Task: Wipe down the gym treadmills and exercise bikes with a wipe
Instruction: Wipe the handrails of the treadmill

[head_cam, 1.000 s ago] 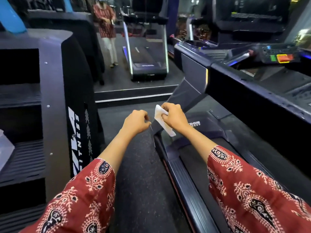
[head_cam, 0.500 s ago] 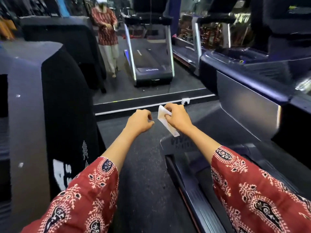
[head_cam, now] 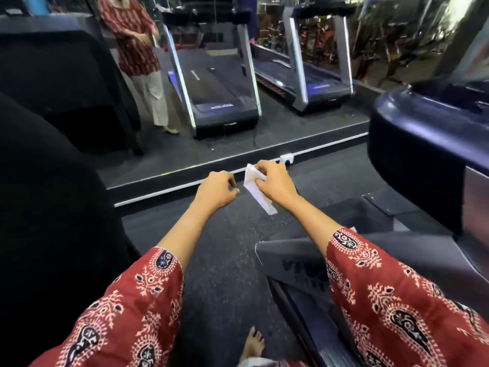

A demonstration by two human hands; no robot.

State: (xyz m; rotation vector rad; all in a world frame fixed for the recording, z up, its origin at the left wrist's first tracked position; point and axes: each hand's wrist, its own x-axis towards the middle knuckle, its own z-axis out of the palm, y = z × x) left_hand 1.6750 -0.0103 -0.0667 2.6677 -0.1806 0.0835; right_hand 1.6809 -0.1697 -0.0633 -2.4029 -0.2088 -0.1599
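Stands barefoot on the dark floor (head_cam: pixel 219 260) between a black machine (head_cam: pixel 53 194) on the left and a treadmill (head_cam: pixel 412 250) on the right. Reaches both arms forward in red patterned sleeves (head_cam: pixel 132 300). Pinches the upper end of a folded white wipe (head_cam: pixel 260 200) in the right hand (head_cam: pixel 276 185), with its lower end hanging free above the floor, clear of the treadmill. Holds the left hand (head_cam: pixel 217 190) just beside the wipe, apart from it, curled into a loose fist. Faces a mirror (head_cam: pixel 238 144) at the floor's far edge.
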